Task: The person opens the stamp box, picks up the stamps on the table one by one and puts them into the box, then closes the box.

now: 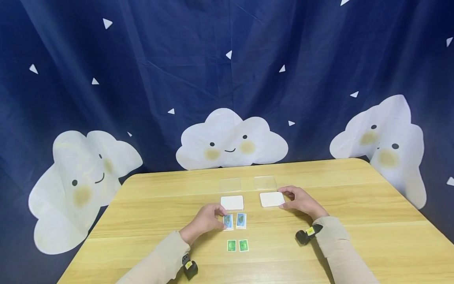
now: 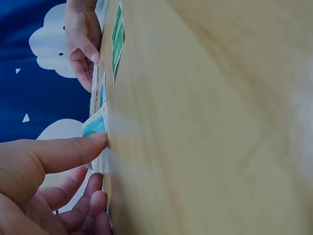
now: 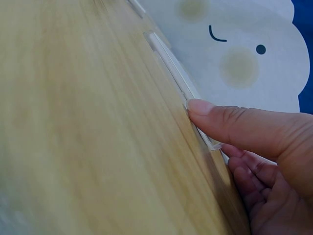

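Note:
My left hand (image 1: 205, 219) pinches a blue picture card (image 1: 228, 223) at its left side; in the left wrist view the card (image 2: 96, 122) stands tilted up under the thumb. Just right of it lies a second blue card (image 1: 241, 221). With thumb and fingers at its near and far edges, my right hand (image 1: 299, 200) holds the right end of a shallow clear case (image 3: 168, 61) of white cards (image 1: 271, 199). A similar stack of white cards (image 1: 232, 202) lies to the left, beyond the blue cards.
Two small green cards (image 1: 231, 245) lie side by side nearer to me. Behind the white stacks are two clear plastic lids (image 1: 265, 182), flat on the wooden table (image 1: 159, 209). A dark blue curtain (image 1: 159, 79) with clouds hangs behind the table's far edge.

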`<control>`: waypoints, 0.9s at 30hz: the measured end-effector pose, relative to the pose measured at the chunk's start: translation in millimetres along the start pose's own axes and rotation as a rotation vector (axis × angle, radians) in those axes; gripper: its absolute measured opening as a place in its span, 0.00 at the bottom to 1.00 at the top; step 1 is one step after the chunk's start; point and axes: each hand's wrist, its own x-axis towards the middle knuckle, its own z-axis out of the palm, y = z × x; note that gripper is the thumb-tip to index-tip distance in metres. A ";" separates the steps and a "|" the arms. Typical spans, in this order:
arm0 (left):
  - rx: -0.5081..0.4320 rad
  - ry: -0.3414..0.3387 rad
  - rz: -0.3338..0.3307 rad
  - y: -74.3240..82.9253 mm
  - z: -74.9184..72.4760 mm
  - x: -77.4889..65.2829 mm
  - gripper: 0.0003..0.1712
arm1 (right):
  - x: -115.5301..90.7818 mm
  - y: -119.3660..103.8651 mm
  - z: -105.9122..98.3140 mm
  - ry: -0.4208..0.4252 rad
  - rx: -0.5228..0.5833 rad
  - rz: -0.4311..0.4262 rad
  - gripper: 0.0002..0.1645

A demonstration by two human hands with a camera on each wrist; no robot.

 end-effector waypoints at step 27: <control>-0.115 0.034 -0.011 -0.3 1.0 2.1 0.06 | 0.8 1.7 0.6 0.006 -0.011 -0.001 0.32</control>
